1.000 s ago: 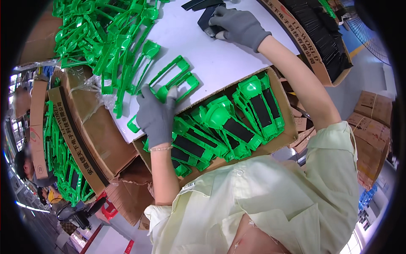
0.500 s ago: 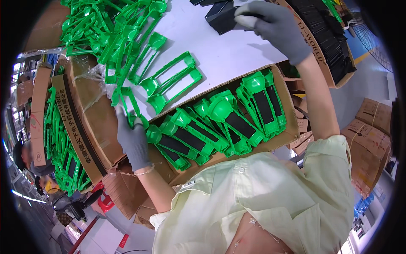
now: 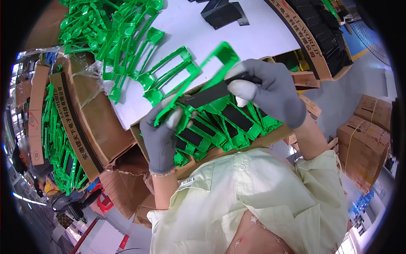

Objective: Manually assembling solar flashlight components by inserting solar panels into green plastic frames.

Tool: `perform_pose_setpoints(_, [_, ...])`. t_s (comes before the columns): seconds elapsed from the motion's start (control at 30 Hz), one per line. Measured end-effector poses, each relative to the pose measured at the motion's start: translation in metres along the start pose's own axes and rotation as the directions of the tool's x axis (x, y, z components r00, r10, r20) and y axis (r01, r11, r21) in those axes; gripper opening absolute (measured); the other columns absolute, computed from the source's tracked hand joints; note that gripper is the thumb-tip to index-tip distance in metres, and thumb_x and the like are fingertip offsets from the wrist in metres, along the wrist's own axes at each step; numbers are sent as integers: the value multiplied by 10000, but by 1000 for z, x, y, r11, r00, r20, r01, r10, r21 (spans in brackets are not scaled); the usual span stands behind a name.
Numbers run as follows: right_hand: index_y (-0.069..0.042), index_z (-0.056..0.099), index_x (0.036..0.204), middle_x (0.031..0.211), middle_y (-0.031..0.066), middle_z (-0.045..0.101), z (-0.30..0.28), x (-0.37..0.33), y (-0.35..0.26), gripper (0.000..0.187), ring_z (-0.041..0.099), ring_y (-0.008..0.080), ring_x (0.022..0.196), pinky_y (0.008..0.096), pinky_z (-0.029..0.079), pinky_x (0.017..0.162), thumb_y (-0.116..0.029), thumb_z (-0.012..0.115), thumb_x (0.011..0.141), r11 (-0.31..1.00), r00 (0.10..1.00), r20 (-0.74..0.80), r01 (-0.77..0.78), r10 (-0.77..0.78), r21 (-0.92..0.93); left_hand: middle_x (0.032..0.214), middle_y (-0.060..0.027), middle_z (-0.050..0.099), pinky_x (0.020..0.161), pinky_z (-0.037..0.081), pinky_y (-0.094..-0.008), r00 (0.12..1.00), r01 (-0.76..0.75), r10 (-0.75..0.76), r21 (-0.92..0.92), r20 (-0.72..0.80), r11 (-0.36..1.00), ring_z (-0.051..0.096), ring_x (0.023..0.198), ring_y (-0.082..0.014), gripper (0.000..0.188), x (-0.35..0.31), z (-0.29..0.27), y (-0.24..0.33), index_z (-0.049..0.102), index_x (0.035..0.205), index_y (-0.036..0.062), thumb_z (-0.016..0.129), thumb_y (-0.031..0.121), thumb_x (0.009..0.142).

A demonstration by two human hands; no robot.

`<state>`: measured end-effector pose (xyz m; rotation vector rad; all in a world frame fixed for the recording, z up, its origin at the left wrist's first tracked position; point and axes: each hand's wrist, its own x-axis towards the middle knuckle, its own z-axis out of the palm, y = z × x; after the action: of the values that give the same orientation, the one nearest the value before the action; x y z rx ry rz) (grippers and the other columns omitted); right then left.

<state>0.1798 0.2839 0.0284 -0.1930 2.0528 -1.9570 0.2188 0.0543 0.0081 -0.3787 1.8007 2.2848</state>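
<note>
My left hand (image 3: 163, 131), in a grey glove with pale fingertips, is closed on the lower end of a green plastic frame (image 3: 224, 54), which tilts up to the right. In my gloved right hand (image 3: 266, 89) a flat black strip (image 3: 207, 95) is pinched at one end; its other end meets the green frame near my left fingers. I cannot tell whether the strip sits inside the frame. Both hands are above a cardboard box (image 3: 270, 134) holding several green frames with black strips in them (image 3: 237, 117).
A tangled heap of green frames (image 3: 110, 34) covers the far left of the white table (image 3: 262, 38). More black strips (image 3: 220, 15) lie at its far edge. Boxes of green frames (image 3: 63, 144) and black pieces (image 3: 317, 29) stand left and right. Tied cartons (image 3: 366, 144) are stacked at right.
My right hand has come from the far edge of the table toward me with a black strip. My left hand has lifted a green frame over the box, and the two pieces now meet.
</note>
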Motion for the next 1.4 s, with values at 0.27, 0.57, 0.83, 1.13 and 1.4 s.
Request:
perform_pose_setpoints(0.27, [33, 603, 957, 630, 27, 596, 1, -4, 3, 201, 557, 47, 545, 199, 421, 491, -147, 597, 868, 968, 994, -47, -108, 100, -225, 820, -124, 608, 562, 531, -286, 989, 118, -121, 36, 80, 992, 669, 727, -269, 308, 1, 13, 0, 543, 1141, -77, 585, 85, 883])
perform_pose_setpoints(0.57, [9, 595, 898, 607, 45, 580, 1, -9, 28, 259, 555, 90, 503, 245, 430, 487, -227, 674, 827, 731, 995, -47, 34, -89, -681, 901, -130, 637, 560, 541, -247, 985, 169, -169, 21, 36, 985, 676, 717, -223, 267, -2, 23, -9, 601, 1085, -94, 622, -1, 836])
perform_pose_setpoints(0.83, [-28, 627, 879, 728, 93, 639, -7, -22, 40, 235, 617, 161, 615, 282, 461, 567, -210, 728, 770, 779, 930, -138, 198, -342, -594, 867, -118, 645, 526, 522, -224, 970, 164, -187, 151, 155, 975, 681, 701, -217, 243, -6, 7, -7, 630, 1048, -85, 640, -42, 810])
perform_pose_setpoints(1.13, [-67, 655, 849, 591, 95, 584, -5, -92, 62, 216, 587, 246, 511, 318, 441, 485, -256, 721, 768, 811, 990, -140, -67, -19, -581, 807, -84, 658, 506, 498, -219, 899, 247, -373, 438, 230, 864, 665, 693, -146, 223, 2, 39, -11, 623, 1014, -27, 669, -2, 796])
perform_pose_setpoints(1.4, [-99, 657, 872, 572, 87, 562, -57, -81, 10, 399, 589, 231, 519, 321, 442, 505, -448, 731, 695, 545, 967, -59, -190, 250, -816, 1020, -126, 526, 522, 490, -367, 852, -524, 137, 828, 506, 199, 611, 656, -297, 691, 39, 81, -25, 417, 1264, 89, 760, 213, 678])
